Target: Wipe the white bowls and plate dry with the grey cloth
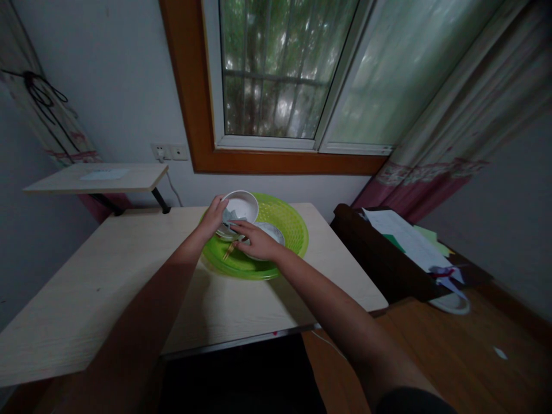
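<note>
A white bowl (246, 204) is tilted toward me above the left part of a green plastic basket (293, 230). My left hand (213, 215) grips the bowl by its left rim. My right hand (257, 241) holds a grey-blue cloth (230, 217) against the inside of the bowl. Another white dish (272, 231) lies in the basket, partly hidden behind my right hand. A pair of wooden chopsticks (228, 251) rests in the basket below the bowl.
The basket stands on a pale wooden table (129, 276). A small raised shelf (99, 178) is at the back left. Right of the table, a dark brown cabinet (362, 247) carries papers (401, 236). A window (280, 69) is behind.
</note>
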`<state>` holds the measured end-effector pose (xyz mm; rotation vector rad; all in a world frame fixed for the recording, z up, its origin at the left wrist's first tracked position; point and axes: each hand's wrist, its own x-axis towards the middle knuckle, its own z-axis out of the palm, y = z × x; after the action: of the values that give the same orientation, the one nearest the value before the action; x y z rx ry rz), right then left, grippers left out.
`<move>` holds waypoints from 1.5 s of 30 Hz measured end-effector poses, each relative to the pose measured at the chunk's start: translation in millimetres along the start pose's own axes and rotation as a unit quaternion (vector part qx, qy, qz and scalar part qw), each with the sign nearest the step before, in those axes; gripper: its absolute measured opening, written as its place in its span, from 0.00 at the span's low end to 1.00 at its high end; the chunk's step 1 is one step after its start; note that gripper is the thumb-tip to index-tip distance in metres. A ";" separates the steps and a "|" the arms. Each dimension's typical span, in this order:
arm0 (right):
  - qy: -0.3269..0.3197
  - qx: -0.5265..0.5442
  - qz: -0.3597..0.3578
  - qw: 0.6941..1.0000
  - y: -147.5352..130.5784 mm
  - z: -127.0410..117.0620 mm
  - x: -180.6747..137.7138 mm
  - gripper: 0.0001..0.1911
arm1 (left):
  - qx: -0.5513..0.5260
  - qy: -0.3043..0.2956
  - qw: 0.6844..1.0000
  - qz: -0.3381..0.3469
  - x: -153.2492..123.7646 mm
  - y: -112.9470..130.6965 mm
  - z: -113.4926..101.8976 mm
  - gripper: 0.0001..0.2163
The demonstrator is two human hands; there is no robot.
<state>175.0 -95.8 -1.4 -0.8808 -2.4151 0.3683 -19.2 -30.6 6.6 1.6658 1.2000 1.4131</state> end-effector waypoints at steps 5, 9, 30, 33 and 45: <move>0.001 -0.116 0.038 0.992 -10.9 -7.4 -1.6 0.26 | 0.001 0.001 1.000 0.006 0.6 -1.2 -0.5 0.20; 0.003 -0.221 0.082 0.972 -15.8 -13.4 -3.0 0.24 | -0.003 -0.015 1.000 0.002 0.2 0.3 2.0 0.20; -0.015 -0.034 0.001 0.999 -7.1 -0.9 -2.7 0.35 | 0.034 -0.022 0.997 0.069 -9.8 -1.0 3.9 0.21; -0.002 -0.069 0.012 0.998 -7.8 -2.9 -4.1 0.28 | 0.027 -0.008 0.998 0.063 -8.3 -3.5 3.0 0.22; 0.081 -0.194 0.071 0.975 -6.2 -7.1 -3.6 0.28 | -0.002 -0.003 1.000 0.026 -7.6 -0.6 5.5 0.23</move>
<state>178.2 -102.3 5.6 -1.2059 -2.3128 -0.1287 -14.0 -37.0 1.9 1.7082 1.1583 1.4407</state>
